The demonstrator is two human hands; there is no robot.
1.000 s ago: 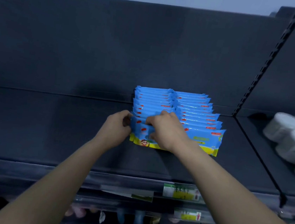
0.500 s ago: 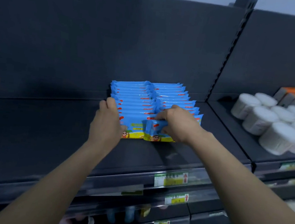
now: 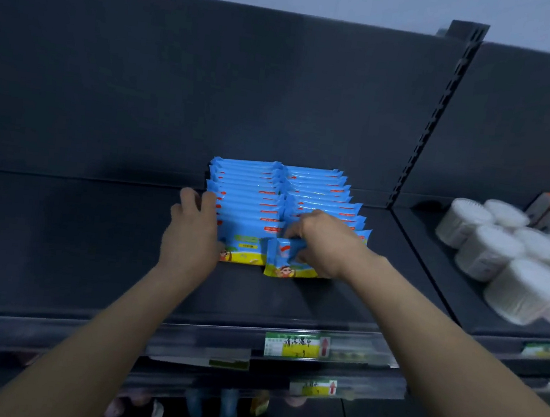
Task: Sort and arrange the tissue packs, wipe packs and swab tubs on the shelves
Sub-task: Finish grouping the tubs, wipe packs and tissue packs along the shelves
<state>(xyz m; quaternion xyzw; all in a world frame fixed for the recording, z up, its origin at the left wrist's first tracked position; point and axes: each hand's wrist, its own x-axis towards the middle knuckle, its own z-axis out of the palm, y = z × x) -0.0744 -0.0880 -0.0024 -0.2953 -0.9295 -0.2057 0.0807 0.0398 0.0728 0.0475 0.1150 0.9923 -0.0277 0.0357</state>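
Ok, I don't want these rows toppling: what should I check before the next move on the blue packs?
1. Grip of right hand on the front blue plastic wipe pack of the right row: ok.
2. Brace of left hand against the left row, outer side: ok.
3. Front packs flush across both rows: not ok, the gripped pack sits forward.
4. Other packs standing upright: ok.
5. Gap to white round swab tubs on the neighbouring shelf: ok.
6. Rows touching the back panel: cannot tell.

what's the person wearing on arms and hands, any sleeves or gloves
Nothing shows: the left hand and right hand are ungloved; the left forearm and right forearm are bare to the frame's edge, no sleeve, watch or bracelet.
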